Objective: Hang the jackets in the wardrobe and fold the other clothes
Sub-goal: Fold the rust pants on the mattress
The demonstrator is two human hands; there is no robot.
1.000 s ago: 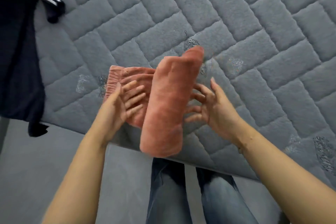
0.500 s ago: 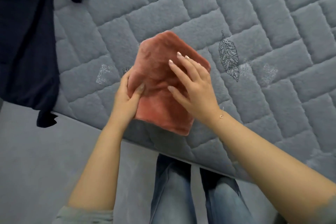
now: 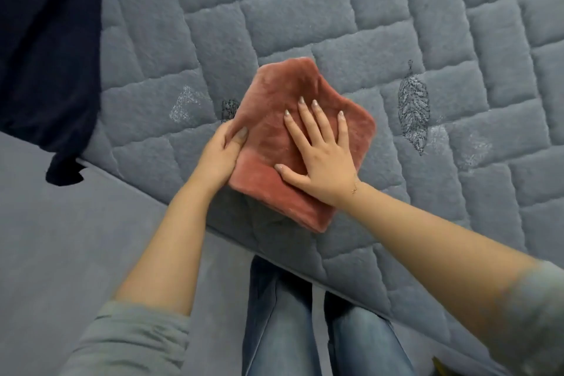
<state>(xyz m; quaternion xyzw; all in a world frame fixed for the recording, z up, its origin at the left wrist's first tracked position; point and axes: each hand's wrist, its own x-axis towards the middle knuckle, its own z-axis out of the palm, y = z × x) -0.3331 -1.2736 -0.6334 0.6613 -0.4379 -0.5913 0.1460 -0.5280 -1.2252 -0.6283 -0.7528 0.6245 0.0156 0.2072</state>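
A folded pink fleecy garment (image 3: 274,94) lies as a compact square near the front edge of the grey quilted bed (image 3: 335,9). My right hand (image 3: 317,156) lies flat on top of it, fingers straight and spread, pressing it down. My left hand (image 3: 219,152) holds the garment's left edge, thumb on top and fingers tucked under the side. A dark navy garment (image 3: 45,40) with a white-striped cuff earlier in view lies spread over the bed's left side and hangs over its edge.
The bed's front edge (image 3: 152,192) runs diagonally from the left down to the lower right. Grey floor (image 3: 61,238) lies below it. My jeans-clad legs (image 3: 305,330) stand against the bed. Embroidered leaf patterns (image 3: 413,107) mark the cover.
The pink garment was held up between both hands, then folded over and laid down on the bed. My right hand moved onto its top and flattened out.
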